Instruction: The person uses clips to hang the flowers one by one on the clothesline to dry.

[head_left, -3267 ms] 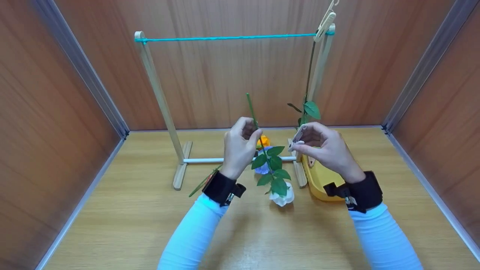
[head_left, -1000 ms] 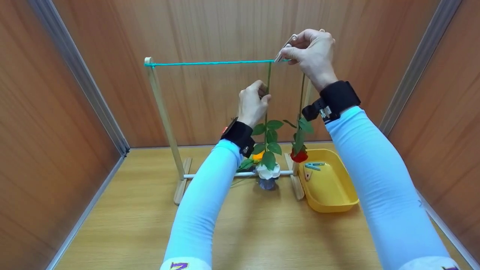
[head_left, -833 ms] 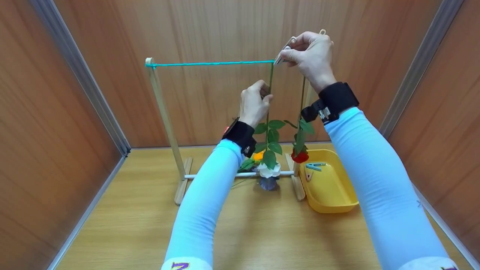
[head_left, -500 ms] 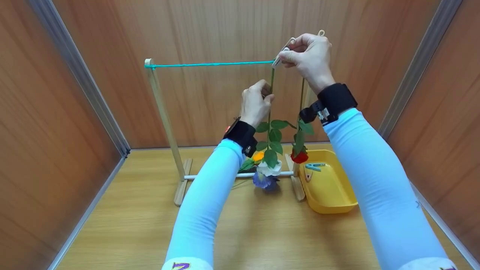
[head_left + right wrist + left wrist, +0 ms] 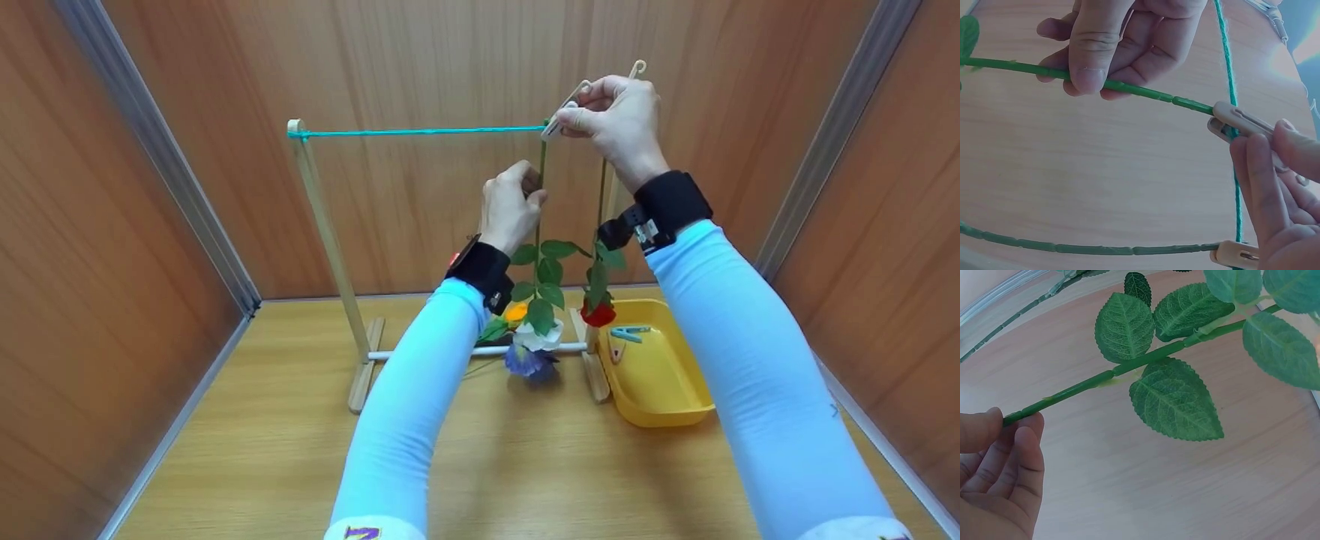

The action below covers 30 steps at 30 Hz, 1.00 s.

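My left hand [image 5: 510, 206] pinches the green stem [image 5: 1140, 91] of an artificial white flower [image 5: 538, 336], which hangs head down with its leaves above the bloom. Higher and to the right, my right hand [image 5: 622, 124] grips a pale clothespin [image 5: 562, 112] between thumb and fingers. The clothespin sits at the turquoise cord [image 5: 420, 132], its tip over the cord and the stem's end, as the right wrist view shows. Farther right, a red rose [image 5: 598, 312] hangs head down, its stem end in another clothespin [image 5: 1233, 254] on the cord.
A wooden frame [image 5: 324, 225] carries the cord. At its right foot stands a yellow tray [image 5: 664, 386] with a blue clothespin [image 5: 630, 333] and a brownish clothespin [image 5: 616, 349]. Purple [image 5: 529, 361] and orange [image 5: 516, 312] flowers lie by the lower bar. Wooden panels enclose the sides and back.
Both hands have risen from low over the table to the cord, bringing the white flower and clothespin. During the last second, the clothespin has shifted slightly down and left over the stem end.
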Available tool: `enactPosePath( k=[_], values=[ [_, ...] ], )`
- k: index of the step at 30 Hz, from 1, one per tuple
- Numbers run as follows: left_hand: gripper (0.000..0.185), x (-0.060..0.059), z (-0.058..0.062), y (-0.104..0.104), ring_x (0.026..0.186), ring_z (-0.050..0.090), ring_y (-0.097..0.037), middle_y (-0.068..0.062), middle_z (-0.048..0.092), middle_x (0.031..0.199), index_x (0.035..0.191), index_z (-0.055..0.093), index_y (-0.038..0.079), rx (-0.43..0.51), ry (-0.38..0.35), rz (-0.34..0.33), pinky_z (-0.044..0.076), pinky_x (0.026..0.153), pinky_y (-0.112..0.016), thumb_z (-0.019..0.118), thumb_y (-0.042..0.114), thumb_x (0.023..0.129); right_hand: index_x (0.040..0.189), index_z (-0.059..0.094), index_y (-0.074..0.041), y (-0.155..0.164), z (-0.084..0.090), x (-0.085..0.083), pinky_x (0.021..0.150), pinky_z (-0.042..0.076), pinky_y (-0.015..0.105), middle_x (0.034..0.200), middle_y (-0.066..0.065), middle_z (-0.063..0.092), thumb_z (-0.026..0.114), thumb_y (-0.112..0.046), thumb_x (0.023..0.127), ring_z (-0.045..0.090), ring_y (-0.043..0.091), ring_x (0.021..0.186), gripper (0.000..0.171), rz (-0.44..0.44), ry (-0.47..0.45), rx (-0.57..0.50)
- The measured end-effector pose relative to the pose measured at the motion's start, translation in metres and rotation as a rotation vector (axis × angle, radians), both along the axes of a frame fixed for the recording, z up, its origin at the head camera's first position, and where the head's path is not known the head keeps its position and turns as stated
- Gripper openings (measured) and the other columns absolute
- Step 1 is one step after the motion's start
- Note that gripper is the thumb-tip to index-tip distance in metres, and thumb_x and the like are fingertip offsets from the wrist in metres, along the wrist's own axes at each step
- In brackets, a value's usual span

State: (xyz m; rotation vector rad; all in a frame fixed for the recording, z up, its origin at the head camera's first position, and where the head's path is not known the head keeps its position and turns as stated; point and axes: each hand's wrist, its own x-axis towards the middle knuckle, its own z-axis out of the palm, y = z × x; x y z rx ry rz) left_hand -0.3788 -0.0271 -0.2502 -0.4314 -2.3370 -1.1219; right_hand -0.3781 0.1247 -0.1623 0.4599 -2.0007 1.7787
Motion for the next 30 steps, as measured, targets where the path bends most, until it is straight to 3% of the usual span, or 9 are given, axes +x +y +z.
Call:
enactPosePath(
  k=[7,17,30],
  values=[
    [0.009,-0.001,-0.001,-0.002,0.087,0.067,-0.021,-0.012,0.073,0.098,0.107,0.069,0.000,-0.003,-0.003,0.000,0.053,0.077,-0.028,0.068,0.003,0.098,0.105,0.072,0.004,0.000,0.002,0.001,0.074,0.060,0.023,0.089,0.008,0.069,0.081,-0.003,0.087,0.073,0.018,0.082,0.021,0.061,-0.039,0.010],
    [0.011,0.000,-0.005,-0.004,0.086,0.067,-0.023,-0.014,0.073,0.098,0.108,0.068,-0.001,-0.030,0.004,-0.003,0.053,0.076,-0.030,0.065,0.004,0.099,0.105,0.067,0.002,0.003,-0.004,0.001,0.072,0.061,0.025,0.092,0.012,0.068,0.079,-0.002,0.089,0.074,0.020,0.082,0.020,0.163,-0.099,-0.064],
    [0.015,-0.002,-0.011,-0.009,0.093,0.068,-0.025,-0.015,0.073,0.103,0.112,0.067,-0.002,-0.061,-0.031,-0.014,0.054,0.081,-0.030,0.062,0.008,0.102,0.120,0.064,0.004,0.007,-0.013,0.003,0.076,0.061,0.025,0.102,0.012,0.070,0.070,0.001,0.094,0.074,0.020,0.089,0.026,0.188,-0.052,-0.011]
  ],
)
